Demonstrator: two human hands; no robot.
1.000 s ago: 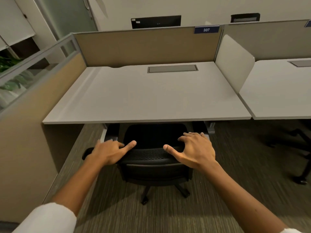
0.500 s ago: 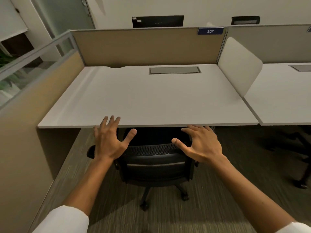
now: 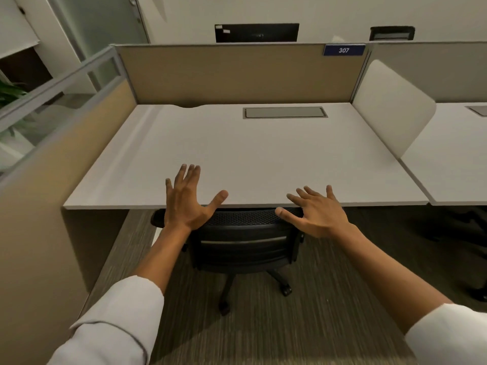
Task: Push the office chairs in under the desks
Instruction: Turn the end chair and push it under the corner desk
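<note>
My left hand (image 3: pixel 188 204) and right hand (image 3: pixel 317 213) — both spread wide, holding nothing — hover at the desk's (image 3: pixel 250 159) front edge, above the chair (image 3: pixel 245 241) backrest.

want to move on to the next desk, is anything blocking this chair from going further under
Nothing visible does. The black mesh-backed office chair already has its seat under the white rectangular desk, its backrest top at the front edge. Both open hands, left and right, hover above it. The space underneath is hidden.
</note>
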